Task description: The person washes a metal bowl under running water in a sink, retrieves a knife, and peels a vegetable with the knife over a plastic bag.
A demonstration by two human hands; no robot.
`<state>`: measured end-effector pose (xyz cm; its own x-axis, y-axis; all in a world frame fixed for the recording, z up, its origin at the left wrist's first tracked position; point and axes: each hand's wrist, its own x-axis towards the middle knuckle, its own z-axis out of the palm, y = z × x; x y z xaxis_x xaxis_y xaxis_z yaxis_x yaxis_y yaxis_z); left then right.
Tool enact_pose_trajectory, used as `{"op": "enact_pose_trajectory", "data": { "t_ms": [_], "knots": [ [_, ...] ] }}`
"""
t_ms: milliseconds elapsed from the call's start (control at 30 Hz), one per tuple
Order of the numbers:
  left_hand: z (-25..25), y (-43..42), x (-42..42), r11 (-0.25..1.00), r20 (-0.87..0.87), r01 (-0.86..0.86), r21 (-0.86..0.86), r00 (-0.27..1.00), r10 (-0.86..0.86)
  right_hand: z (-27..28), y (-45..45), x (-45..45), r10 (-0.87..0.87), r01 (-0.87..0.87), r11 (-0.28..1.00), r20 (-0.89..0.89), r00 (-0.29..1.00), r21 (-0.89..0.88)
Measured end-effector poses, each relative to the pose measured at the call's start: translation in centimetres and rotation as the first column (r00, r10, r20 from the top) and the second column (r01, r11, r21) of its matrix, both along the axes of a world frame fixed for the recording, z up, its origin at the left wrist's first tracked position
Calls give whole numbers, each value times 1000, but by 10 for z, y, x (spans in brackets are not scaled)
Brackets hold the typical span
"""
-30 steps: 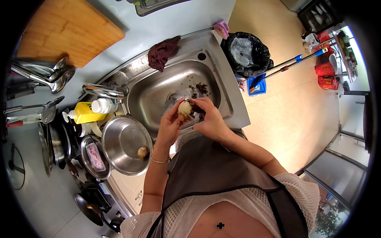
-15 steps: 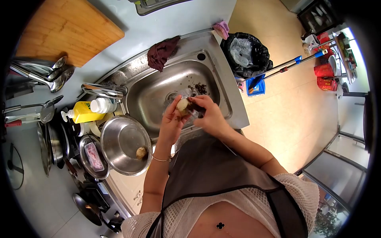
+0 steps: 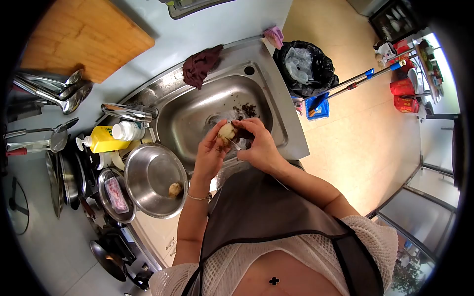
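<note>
Over the sink (image 3: 170,123), my left hand (image 3: 211,150) holds a pale, roundish, partly peeled root vegetable (image 3: 226,132) with brown patches. My right hand (image 3: 259,145) is curled against its other side, the fingertips touching the dark skin at the edge. Below the vegetable a thin light strip shows by the right fingers; what it is I cannot make out. Clear plastic (image 3: 243,143) lies behind and between the hands. Dark brown peelings (image 3: 247,109) are scattered on the sink floor. A brownish round vegetable (image 3: 175,189) sits in the steel bowl (image 3: 148,170) left of my forearm.
A maroon cloth (image 3: 201,66) drapes over the sink's far rim. The faucet (image 3: 128,112), a yellow bottle (image 3: 106,139) and a white bottle (image 3: 128,131) stand left. A lined trash bin (image 3: 323,74) is on the floor right of the sink, near long-handled tools (image 3: 353,85).
The vegetable has turned slightly in my left hand, so more of its pale surface shows. My right fingers have shifted a little along its edge. The surroundings look the same.
</note>
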<state>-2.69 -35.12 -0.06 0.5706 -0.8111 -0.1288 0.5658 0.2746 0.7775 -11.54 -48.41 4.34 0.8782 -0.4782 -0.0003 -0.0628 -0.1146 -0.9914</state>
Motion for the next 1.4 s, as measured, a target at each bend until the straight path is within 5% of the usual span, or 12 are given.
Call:
{"op": "enact_pose_trajectory", "data": {
  "t_ms": [100, 200, 500, 600, 800, 933, 1000, 1133, 1200, 1333, 1400],
  "knots": [
    [6, 1, -1, 996, -199, 36, -76, 979, -51, -4, -10, 1, 63, -63, 998, 0, 998, 18],
    [6, -1, -8, 999, -326, 0, -54, 945, -17, -10, -17, 2, 97, -81, 962, -51, 994, 260],
    [2, -7, -5, 997, -129, -4, -73, 992, -6, 7, 4, 0, -12, 11, 998, -14, 1000, -62],
    [5, -2, -7, 996, -210, 13, -93, 977, -33, 0, -12, -1, 132, -129, 988, -30, 991, 83],
    [-2, 1, -7, 991, -363, 1, -133, 931, -50, -6, -14, 3, 126, -110, 963, -52, 991, 246],
    [5, -3, -5, 999, -207, -17, -38, 978, 9, -5, -6, 2, 79, -78, 975, 7, 997, 210],
    [-1, -6, -2, 991, 195, -70, 112, 980, 48, -3, 3, 2, -71, 71, 991, -4, 997, 112],
    [2, -1, 0, 988, 188, -22, 152, 982, -8, -1, -10, 0, 12, -8, 998, -67, 998, 55],
    [0, 0, -1, 999, 110, 27, -25, 994, -25, -6, -22, 0, 181, -146, 937, -83, 980, 317],
    [10, -9, -7, 1000, -72, -9, -12, 997, 8, -7, -15, 2, 130, -103, 952, -76, 989, 289],
    [10, -11, -7, 994, -7, -58, 95, 998, 59, 0, -1, 2, -55, 53, 996, 35, 998, 67]
  ]
}}
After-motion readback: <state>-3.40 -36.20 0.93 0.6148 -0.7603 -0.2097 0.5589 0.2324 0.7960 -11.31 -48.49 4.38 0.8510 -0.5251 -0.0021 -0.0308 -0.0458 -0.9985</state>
